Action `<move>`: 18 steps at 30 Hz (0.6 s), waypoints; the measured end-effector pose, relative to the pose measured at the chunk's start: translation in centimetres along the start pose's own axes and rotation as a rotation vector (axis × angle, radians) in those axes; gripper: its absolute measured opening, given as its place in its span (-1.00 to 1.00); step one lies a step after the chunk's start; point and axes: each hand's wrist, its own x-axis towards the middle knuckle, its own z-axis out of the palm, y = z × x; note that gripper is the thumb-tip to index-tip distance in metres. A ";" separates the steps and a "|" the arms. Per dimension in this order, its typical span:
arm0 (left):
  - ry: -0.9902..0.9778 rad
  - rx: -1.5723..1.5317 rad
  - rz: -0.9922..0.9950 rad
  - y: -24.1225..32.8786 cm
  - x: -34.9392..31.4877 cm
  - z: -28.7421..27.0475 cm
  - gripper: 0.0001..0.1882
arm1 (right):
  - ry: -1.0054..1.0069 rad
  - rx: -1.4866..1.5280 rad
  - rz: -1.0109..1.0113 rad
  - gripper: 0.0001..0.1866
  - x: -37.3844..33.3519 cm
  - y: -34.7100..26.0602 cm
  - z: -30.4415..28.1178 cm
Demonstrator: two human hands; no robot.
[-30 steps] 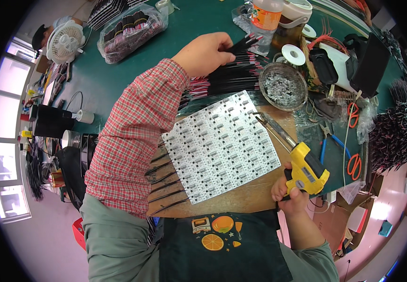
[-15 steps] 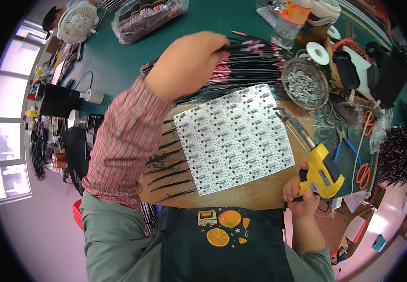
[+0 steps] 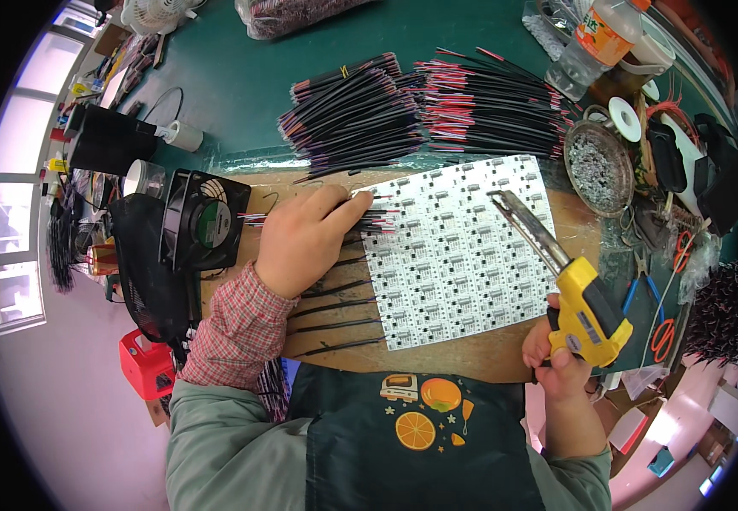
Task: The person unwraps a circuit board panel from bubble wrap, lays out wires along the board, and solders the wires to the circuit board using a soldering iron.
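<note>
My left hand [image 3: 305, 232] is closed over a small bunch of black wires [image 3: 379, 223] with red and white ends, at the upper left corner of a white circuit board sheet [image 3: 454, 255]. The sheet carries rows of small dark parts. Several single black wires [image 3: 335, 308] stick out from its left edge. In my right hand [image 3: 556, 362] is a yellow soldering gun [image 3: 592, 311], its metal tip over the right part of the sheet, apparently apart from it. Beyond the sheet lie two piles of cut wires, one purplish-ended [image 3: 348, 119] and one red-and-white-ended [image 3: 497, 106].
The sheet lies on a brown board [image 3: 335, 362] on a green table [image 3: 224, 77]. A black fan [image 3: 205, 220] stands at the left. At the right are a round dish of silvery bits [image 3: 600, 170], a solder spool [image 3: 624, 119], pliers [image 3: 641, 277], orange-handled scissors [image 3: 663, 341] and a bottle [image 3: 594, 47].
My left hand has come back from the far wire piles to the sheet's upper left corner with a bunch of wires. My right hand still holds the soldering gun. The view has shifted.
</note>
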 end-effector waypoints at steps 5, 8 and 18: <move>-0.057 -0.025 -0.040 -0.2 -0.5 0.1 -0.59 | -0.077 -0.188 0.125 -0.10 1.1 -0.2 2.7; -0.038 -0.044 -0.044 -0.4 -0.5 0.1 -0.60 | -0.118 -0.202 0.167 -0.11 2.0 0.4 4.0; -0.048 -0.131 -0.062 -0.7 -0.6 1.1 -0.59 | -0.186 -0.189 0.164 -0.47 3.5 2.5 4.9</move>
